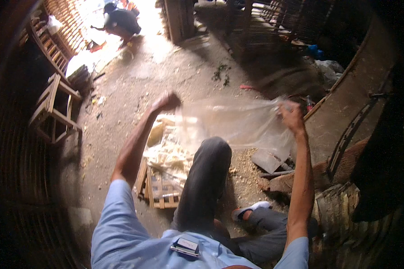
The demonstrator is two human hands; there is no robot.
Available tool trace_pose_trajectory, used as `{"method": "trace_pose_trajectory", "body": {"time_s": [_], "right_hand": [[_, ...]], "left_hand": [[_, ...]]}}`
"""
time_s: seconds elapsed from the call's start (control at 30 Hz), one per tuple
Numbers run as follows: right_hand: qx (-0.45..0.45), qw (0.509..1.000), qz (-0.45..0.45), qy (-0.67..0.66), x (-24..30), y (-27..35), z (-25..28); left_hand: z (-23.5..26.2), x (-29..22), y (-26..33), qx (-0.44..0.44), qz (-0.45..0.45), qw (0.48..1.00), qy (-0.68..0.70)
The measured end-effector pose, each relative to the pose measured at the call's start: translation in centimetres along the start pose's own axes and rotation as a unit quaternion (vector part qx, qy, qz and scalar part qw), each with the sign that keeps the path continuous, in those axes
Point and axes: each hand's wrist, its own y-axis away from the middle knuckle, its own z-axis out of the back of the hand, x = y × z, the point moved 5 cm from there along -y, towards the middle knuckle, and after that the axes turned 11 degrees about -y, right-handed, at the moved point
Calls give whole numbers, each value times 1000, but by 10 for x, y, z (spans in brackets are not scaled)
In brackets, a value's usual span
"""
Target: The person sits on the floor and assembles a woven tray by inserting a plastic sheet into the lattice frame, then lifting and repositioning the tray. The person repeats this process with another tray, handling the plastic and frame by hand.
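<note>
Both my arms are raised in front of me, stretching a clear plastic bag (pixel 238 123) between them. My left hand (pixel 167 102) is shut on the bag's left edge and looks blurred. My right hand (pixel 292 116) grips the bag's right edge. Below the bag, a low wooden slatted crate (pixel 159 190) stands on the ground, holding a heap of pale shredded material (pixel 168 150). My raised knee in dark trousers (pixel 208 175) sits just right of the crate.
A wooden chair frame (pixel 54 112) stands at the left. Another person (pixel 121 20) crouches at the far back left. Sawdust and a flat metal scoop (pixel 267 160) lie at the right, by a large curved wooden wall (pixel 345 116). Stacked timber fills the back.
</note>
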Motion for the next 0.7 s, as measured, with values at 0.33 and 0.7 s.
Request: {"method": "trace_pose_trajectory", "body": {"time_s": [0.33, 0.7], "right_hand": [[115, 976, 91, 163, 6, 124, -26], [-135, 979, 112, 101, 25, 39, -9]], "left_hand": [[9, -36, 73, -245, 125, 951, 140], [8, 19, 36, -219, 304, 919, 124]]}}
